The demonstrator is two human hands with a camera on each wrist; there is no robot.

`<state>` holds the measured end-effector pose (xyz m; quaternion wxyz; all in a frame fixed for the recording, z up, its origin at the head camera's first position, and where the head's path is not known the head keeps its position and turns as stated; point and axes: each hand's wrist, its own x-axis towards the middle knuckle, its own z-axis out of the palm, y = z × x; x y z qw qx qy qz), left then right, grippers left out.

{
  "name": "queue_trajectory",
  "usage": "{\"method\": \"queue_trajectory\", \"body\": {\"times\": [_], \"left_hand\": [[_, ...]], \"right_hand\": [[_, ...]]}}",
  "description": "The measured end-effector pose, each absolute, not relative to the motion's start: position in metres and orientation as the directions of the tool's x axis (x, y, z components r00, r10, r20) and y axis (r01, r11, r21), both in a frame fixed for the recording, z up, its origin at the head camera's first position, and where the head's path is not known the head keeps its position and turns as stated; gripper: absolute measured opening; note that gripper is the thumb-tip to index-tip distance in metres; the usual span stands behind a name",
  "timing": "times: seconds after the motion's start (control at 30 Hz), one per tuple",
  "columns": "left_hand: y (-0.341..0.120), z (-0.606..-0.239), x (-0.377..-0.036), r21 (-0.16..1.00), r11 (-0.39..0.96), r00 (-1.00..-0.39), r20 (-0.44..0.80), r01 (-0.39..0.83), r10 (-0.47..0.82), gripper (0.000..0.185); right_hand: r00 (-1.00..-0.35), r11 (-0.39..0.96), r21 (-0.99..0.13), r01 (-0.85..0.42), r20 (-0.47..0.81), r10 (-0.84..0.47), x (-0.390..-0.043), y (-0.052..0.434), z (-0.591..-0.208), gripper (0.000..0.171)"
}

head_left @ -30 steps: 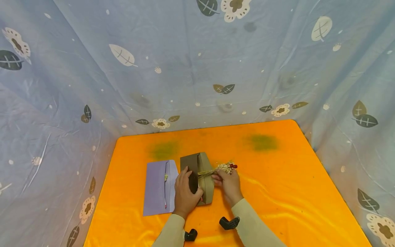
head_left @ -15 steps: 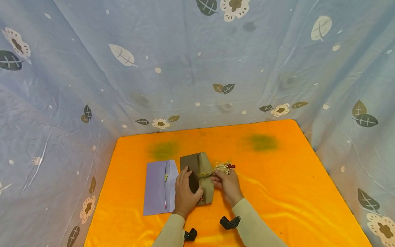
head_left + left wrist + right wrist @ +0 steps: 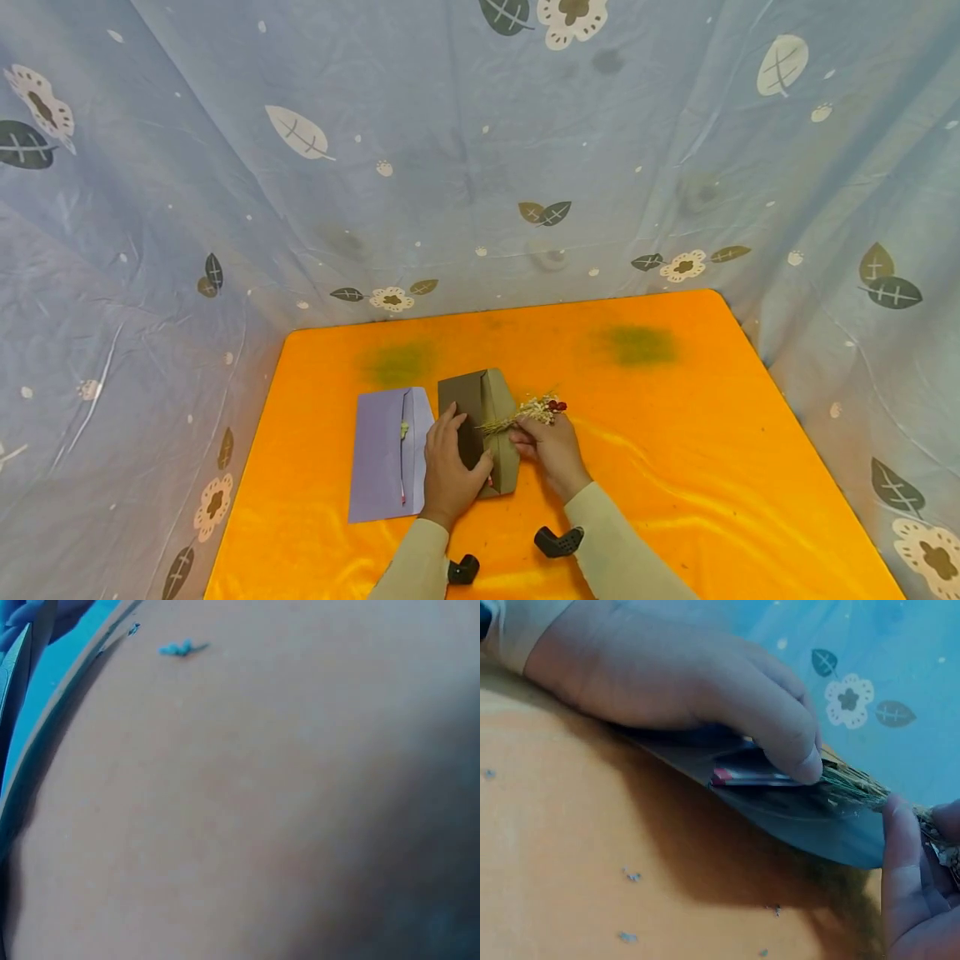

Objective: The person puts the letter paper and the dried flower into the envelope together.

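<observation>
In the head view my right hand (image 3: 557,454) pinches a small bunch of dried flowers (image 3: 538,409) with red berries at its head. The straw stems point left, over the mouth of a brown envelope (image 3: 461,392) whose flap lies unfolded to the right. My left hand (image 3: 453,475) grips that envelope, fingers on its front and thumb at the opening. Seen from the right wrist, the pocket gapes, and a silvery strip with a red end (image 3: 739,774) shows inside. The stem ends (image 3: 851,780) are right by the left thumb.
A lavender envelope (image 3: 375,458) with a pale sprig (image 3: 403,431) at its opening lies left of the brown one. An orange cloth (image 3: 675,467) covers the table. Patterned blue curtains (image 3: 465,167) enclose the back and sides. The left wrist view is mostly a blurred pale surface.
My right hand has shifted slightly left with the dried flowers, bringing the stem ends further over the brown envelope's opening. My left hand and both envelopes have stayed in place.
</observation>
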<state>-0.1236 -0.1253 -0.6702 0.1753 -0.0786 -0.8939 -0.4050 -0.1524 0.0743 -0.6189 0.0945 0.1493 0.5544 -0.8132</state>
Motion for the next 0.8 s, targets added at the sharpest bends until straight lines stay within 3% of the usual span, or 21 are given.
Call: {"method": "queue_trajectory", "body": {"times": [0.4,0.8], "left_hand": [[-0.1262,-0.6726,-0.1233,0.714,0.645,-0.932,0.363,0.272,-0.01,0.065],[-0.1257,-0.6729,-0.1236,0.696,0.66,-0.924,0.382,0.283,-0.007,0.064]], "right_hand": [[-0.953,-0.176,-0.948,0.265,-0.285,0.101,-0.1506,0.0708,-0.616,0.039],[-0.961,-0.286,-0.924,0.252,-0.275,0.041,-0.151,0.0684,-0.6138,0.037]]}}
